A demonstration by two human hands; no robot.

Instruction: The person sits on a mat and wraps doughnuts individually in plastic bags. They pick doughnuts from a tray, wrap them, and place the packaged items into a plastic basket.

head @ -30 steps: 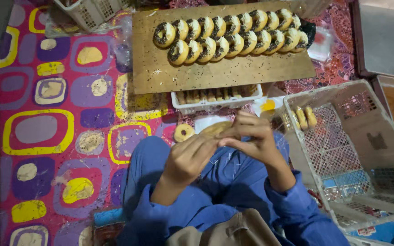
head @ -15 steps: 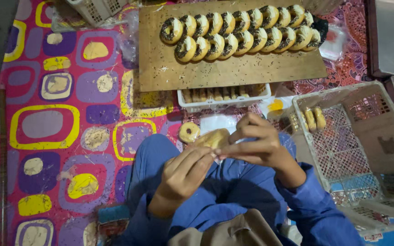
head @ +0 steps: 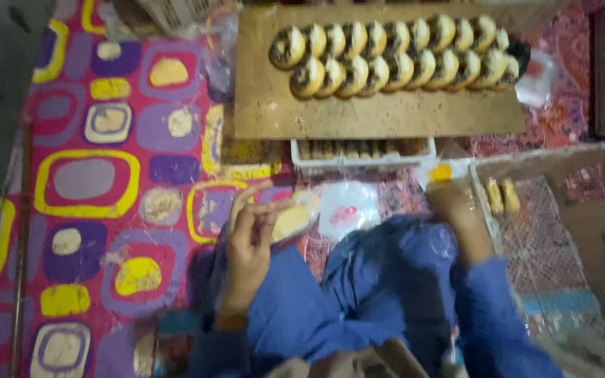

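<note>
Bagging step: left hand clamped on a clear-bagged pastry, just below the wooden board; right hand at the white crate rim, grip unclear; next needs a steady pick.

A wooden board lies at twelve o'clock, carrying two rows of round pastries. Just below it sits a white tray. A mesh crate stands at three o'clock; a patterned mat spreads toward nine.
</note>
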